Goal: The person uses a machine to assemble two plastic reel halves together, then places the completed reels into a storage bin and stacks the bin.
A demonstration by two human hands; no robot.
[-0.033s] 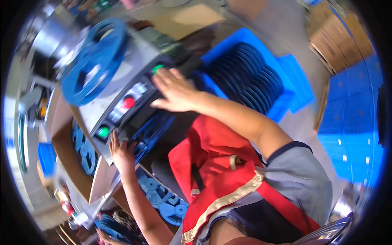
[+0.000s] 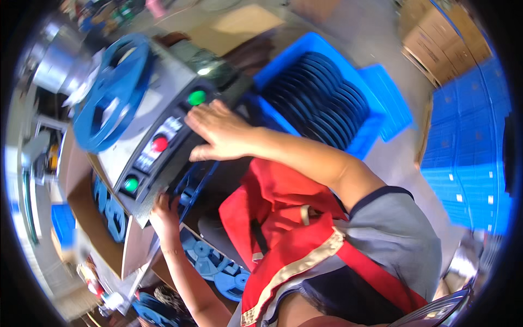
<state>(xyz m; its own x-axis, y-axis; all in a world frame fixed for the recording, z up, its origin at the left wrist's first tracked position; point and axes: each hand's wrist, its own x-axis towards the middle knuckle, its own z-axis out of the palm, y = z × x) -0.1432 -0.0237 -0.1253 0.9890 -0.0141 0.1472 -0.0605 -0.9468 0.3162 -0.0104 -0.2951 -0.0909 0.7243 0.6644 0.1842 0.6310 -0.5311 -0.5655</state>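
A grey machine (image 2: 163,82) stands in front of me, its dark control strip bearing a red button (image 2: 159,144) between two green buttons, one far (image 2: 196,98) and one near (image 2: 131,183). A blue plastic reel flange (image 2: 114,92) with large cut-outs lies on top. My right hand (image 2: 220,133) is open and empty over the strip, its fingers stretched beside the far green button. At the machine's near front corner is my left hand (image 2: 165,217), thumb apart from slightly bent, blurred fingers, nothing visible in it. Between the hands, another blue reel part (image 2: 192,185) shows partly below the strip.
Right of the machine, a blue crate (image 2: 313,41) holds a row of dark discs (image 2: 316,101). A cardboard box (image 2: 90,218) and blue flanges (image 2: 218,267) lie at lower left. Cardboard cartons (image 2: 444,46) and a blue-covered stack (image 2: 463,152) stand far right.
My right hand has drawn back from the far green button, which now shows fully. My left hand's fingers have bent and dropped away from the near green button. The view has shifted slightly.
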